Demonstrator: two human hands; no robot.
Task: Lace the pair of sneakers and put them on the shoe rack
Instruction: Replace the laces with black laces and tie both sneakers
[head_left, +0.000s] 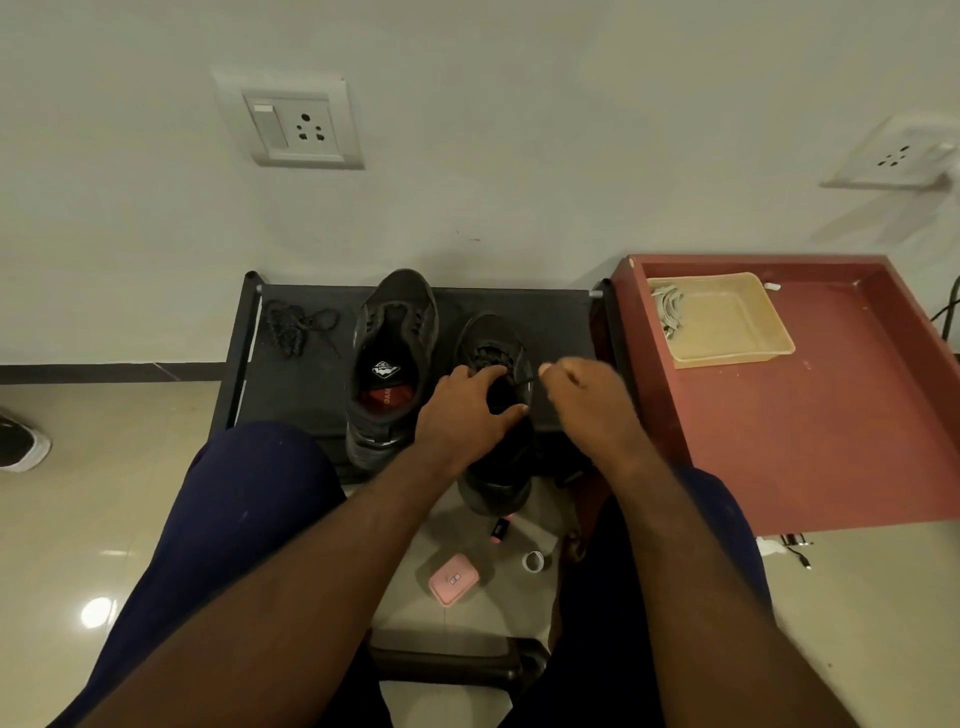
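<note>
**Desk:** What is coming through on the head view?

**Me:** I am looking down at a black shoe rack (296, 395) standing against the wall at twelve o'clock. Two black sneakers are sitting on its top shelf, toes pointing to twelve.

**Desk:** And the hands?

**Me:** The left hand (465, 410) is gripping the half-laced sneaker (491, 332), with its fingers curling over the tongue and its thumb reaching toward three o'clock. The right hand (587, 405) is working just at three o'clock of it. It is pinching the lace (525, 383), which is running taut from the sneaker to its fingertips.

**Desk:** Where is the other one?

**Me:** The open sneaker (397, 332) is standing just beside it at nine o'clock, its insole showing. A loose lace (293, 327) is lying bunched on the shelf at ten o'clock of that, near the back corner.

**Desk:** What else is around?

**Me:** A red table (831, 441) is standing just beside the rack at three o'clock, carrying a beige tray (727, 358) toward its far side. At six o'clock, between the knees, a pink case (453, 578) and a small white ring (532, 561) are lying on the floor.
</note>
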